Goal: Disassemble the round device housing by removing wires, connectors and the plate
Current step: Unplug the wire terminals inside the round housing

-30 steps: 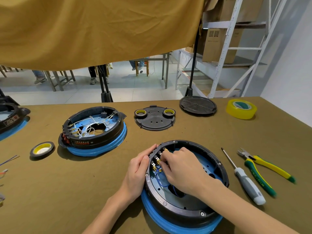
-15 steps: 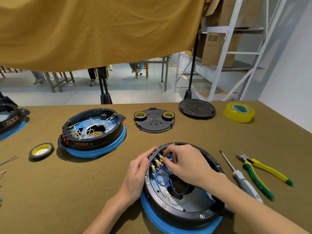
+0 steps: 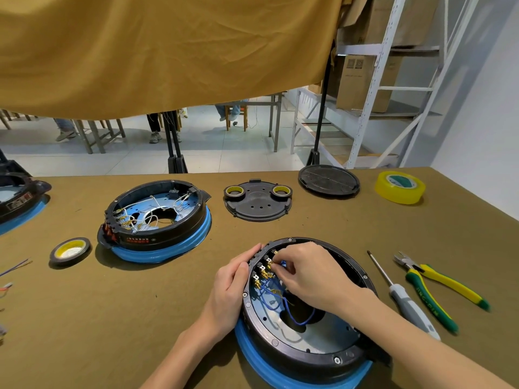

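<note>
The round housing (image 3: 303, 318) sits at 6 o'clock, cover already off but blue wires (image 3: 271, 297) still plugged in (lots left), left hand (image 3: 230, 287) flat against its side, right hand (image 3: 311, 276) pinching a connector (image 3: 276, 263).

Left hand (image 3: 229, 287) flat against round housing (image 3: 306, 357) rim, right hand (image 3: 311, 273) pinching a blue wire (image 3: 283, 263) inside.

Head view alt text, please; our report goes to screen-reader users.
A person's right hand pinches a blue wire at the connectors inside a round housing, while the left hand steadies its rim. A screwdriver and pliers lie to the right.
</note>
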Motion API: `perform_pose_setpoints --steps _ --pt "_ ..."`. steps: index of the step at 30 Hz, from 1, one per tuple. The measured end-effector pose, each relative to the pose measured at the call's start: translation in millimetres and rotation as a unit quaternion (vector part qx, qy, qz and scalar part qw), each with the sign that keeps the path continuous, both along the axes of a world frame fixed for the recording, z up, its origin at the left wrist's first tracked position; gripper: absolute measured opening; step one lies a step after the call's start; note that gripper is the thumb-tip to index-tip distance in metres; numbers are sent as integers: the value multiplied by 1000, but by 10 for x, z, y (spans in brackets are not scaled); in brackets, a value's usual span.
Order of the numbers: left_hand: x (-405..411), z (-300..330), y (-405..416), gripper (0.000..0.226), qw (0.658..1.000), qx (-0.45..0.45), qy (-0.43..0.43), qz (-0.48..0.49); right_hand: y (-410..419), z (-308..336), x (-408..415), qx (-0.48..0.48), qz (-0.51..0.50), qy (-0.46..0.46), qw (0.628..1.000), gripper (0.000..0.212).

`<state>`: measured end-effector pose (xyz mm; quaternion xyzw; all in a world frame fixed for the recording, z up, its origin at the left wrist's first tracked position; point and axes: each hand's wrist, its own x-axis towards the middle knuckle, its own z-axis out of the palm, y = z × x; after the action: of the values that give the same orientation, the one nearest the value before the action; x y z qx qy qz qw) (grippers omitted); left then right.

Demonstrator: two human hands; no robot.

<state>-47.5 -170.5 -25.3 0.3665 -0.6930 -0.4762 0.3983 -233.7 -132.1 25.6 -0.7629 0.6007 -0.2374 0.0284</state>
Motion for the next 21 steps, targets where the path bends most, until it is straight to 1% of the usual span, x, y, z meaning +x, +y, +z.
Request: perform_pose_setpoints --steps 5,8,9,11,13,15,18,21 --pt "6 5 5 55 1000 4 3 -4 37 5 -84 7 -4 -37 999 18" --pt "5 6 -1 55 1000 5 10 -4 -1 12 -95 -11 -39 -123 992 11" --pt "2 8 -3 55 1000 6 14 -3 -36 17 -99 -18 -56 -137 989 9" --pt "-1 9 -2 55 1000 8 19 -3 -105 24 -96 1 -85 -95 992 11" --pt "-3 6 -1 54 1000 7 23 -2 -147 20 -58 51 -92 -28 994 20" --pt "-4 6 1 53 1000 4 25 -1 -162 16 -19 77 -95 6 992 24" --pt "-9 5 -3 54 1000 1 23 0 -194 40 -22 73 -86 38 993 27" --pt "-11 8 -12 54 1000 1 24 -3 -217 62 -62 67 -52 84 993 27"
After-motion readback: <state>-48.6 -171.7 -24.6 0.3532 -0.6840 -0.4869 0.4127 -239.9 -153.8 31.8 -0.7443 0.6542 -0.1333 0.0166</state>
